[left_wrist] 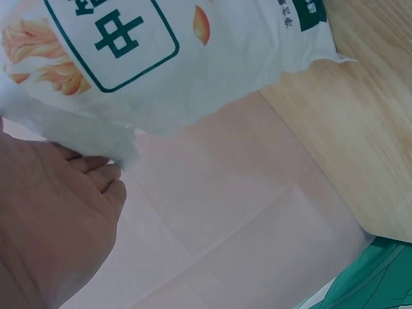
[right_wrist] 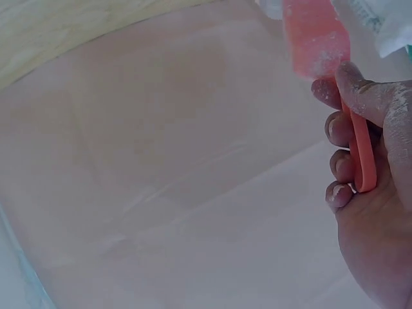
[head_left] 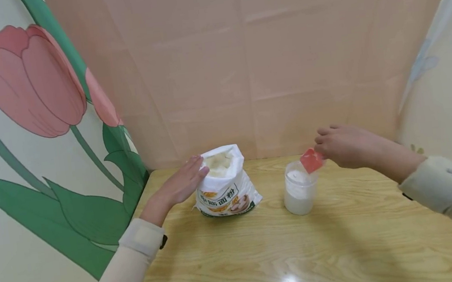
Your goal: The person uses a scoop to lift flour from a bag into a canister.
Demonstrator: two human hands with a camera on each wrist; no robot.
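Note:
A white flour bag [head_left: 228, 199] with green and orange print stands with its top folded open, pale flour inside. Beside it, my left hand [head_left: 184, 180] rests against the bag's upper left rim, its fingers nearly straight in the head view. The left wrist view shows that hand [left_wrist: 61, 212] with part of the fingers hidden behind the rim. My right hand [head_left: 344, 146] grips the handle of a red scoop [head_left: 311, 160] above a clear jar [head_left: 298, 198] partly filled with white powder. White dust marks the right thumb and fingers in the right wrist view.
The jar stands right of the bag on a wooden table [head_left: 243, 260]. A pinkish sheet [head_left: 242, 64] hangs behind the table, and a wall with painted tulips [head_left: 30, 79] borders it on the left. A pale wall [head_left: 450, 87] rises at the right.

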